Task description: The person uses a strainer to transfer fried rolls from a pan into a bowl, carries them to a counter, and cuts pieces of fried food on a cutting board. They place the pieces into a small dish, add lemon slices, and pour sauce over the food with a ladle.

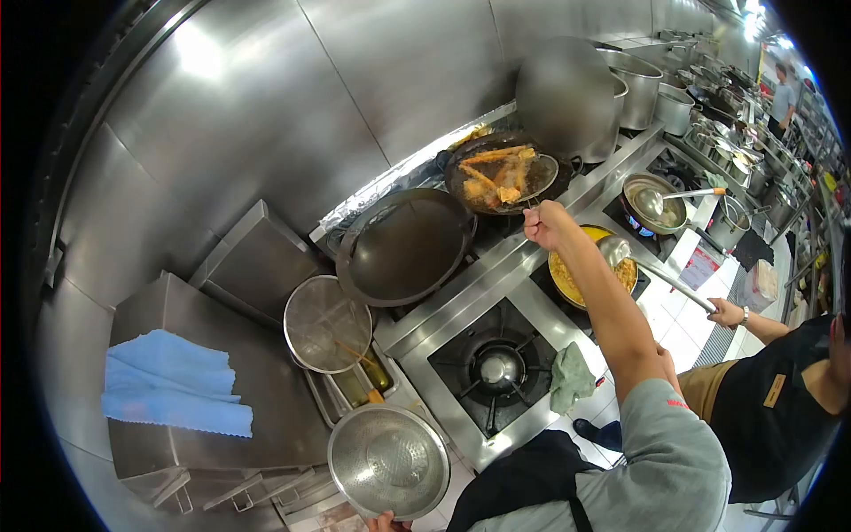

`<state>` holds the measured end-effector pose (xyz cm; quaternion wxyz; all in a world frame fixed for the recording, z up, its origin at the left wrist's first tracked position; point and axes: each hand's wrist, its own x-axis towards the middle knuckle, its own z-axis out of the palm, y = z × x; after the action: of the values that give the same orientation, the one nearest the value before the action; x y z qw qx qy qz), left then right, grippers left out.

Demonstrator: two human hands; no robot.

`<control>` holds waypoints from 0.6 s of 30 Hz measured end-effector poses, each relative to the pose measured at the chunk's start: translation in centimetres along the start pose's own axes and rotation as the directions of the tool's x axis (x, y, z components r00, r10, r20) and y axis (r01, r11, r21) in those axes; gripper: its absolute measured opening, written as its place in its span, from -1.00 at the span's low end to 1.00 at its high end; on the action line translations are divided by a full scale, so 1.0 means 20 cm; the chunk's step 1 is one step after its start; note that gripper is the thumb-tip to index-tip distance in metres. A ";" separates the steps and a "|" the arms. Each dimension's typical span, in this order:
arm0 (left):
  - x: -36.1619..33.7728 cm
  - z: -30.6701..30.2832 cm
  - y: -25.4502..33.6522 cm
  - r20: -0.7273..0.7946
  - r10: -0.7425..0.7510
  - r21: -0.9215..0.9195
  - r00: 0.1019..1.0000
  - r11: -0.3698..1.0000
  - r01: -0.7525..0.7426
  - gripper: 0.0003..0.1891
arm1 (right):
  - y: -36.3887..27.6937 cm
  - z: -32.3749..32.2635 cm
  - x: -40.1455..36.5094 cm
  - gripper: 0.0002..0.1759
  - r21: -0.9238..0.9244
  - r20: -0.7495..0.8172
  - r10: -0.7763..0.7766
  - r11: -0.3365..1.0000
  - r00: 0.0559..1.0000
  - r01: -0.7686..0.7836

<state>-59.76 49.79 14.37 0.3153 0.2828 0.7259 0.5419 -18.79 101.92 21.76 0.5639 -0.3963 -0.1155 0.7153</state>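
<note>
My right hand (pixel 545 225) is closed round the handle of a skimmer (pixel 542 175), its arm stretched over the range. The skimmer sits in a dark wok (pixel 460 184) at the back, with long, orange-brown fried pieces (pixel 502 170) on and beside it. At the bottom edge, my left hand (pixel 388 523) grips the rim of a perforated metal colander (pixel 390 459); only its fingers show. The colander is tilted, its inside facing up, and nothing lies in it. A second large wok (pixel 406 246) stands to the left of the frying one.
A round mesh strainer (pixel 328 324) rests over containers at left. Near me is an unlit burner (pixel 498 364) with a green cloth (pixel 572 377). At right, a co-worker (pixel 753 426) holds a ladle (pixel 615 252) over a yellow-filled pan (pixel 567 282). Another pan (pixel 640 190) sits over flame.
</note>
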 end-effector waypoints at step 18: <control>-0.01 0.02 0.14 0.064 -0.222 -0.377 0.973 0.897 0.230 -0.71 | 0.06 0.05 -0.20 -0.88 0.009 0.014 0.014 1.000 1.000 -0.014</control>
<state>-59.17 50.50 16.99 0.4323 0.1349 0.6312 0.6297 -20.09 98.20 23.39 0.5598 -0.3896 -0.1137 0.7224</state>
